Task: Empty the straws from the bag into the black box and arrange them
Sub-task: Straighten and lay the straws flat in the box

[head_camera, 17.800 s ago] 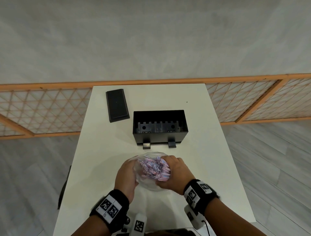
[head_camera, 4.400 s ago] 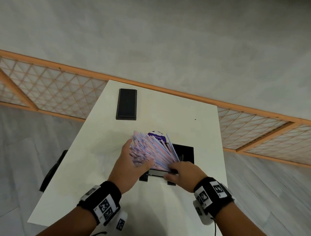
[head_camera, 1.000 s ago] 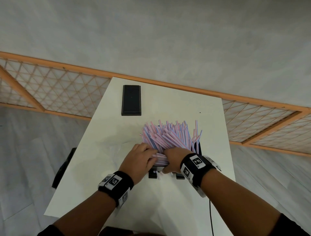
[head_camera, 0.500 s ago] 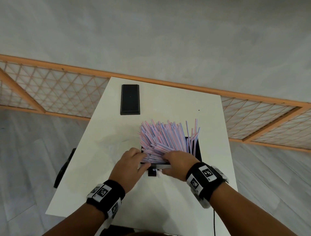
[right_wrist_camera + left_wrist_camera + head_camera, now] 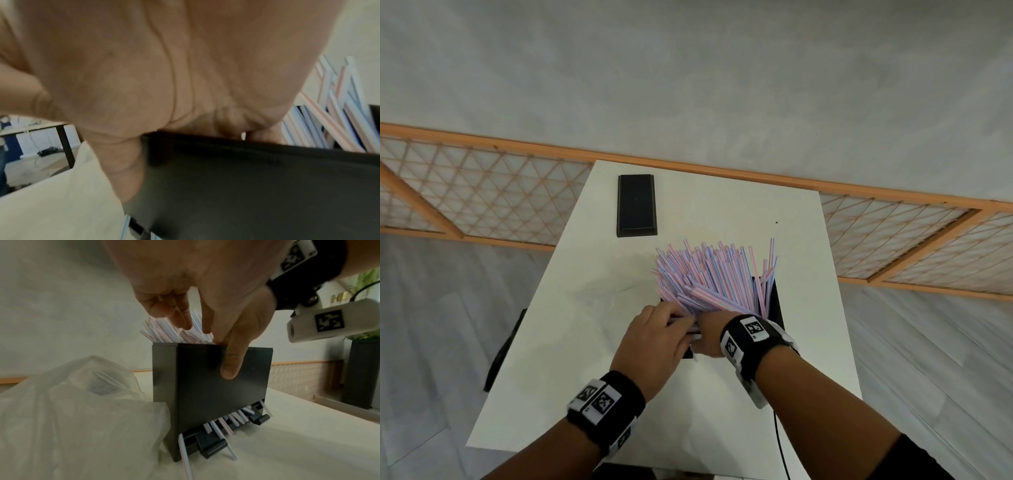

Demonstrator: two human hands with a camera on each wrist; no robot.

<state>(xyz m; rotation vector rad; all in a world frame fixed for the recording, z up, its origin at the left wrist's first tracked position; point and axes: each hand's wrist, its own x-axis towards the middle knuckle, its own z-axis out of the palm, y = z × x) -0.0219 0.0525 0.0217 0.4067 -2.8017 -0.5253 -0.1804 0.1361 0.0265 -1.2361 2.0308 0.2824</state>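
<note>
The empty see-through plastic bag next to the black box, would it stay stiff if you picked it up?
Probably not. The clear plastic bag lies crumpled and slumped against the black box, so it likely flops. It looks thin and empty, so probably very light and maybe slippery.

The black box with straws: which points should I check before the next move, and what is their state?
1. Clear plastic bag out of the black plastic box: ok, lies beside it.
2. Pink-and-blue striped straws upright and even: not ok, fanned, leaning left.
3. Bottom slot free: not ok, straw ends poke out.
4. Box steadied: ok, right hand thumb on its front wall.
5. Left hand grip: cannot tell.
6. Flat black lid out of the way: ok.
</note>
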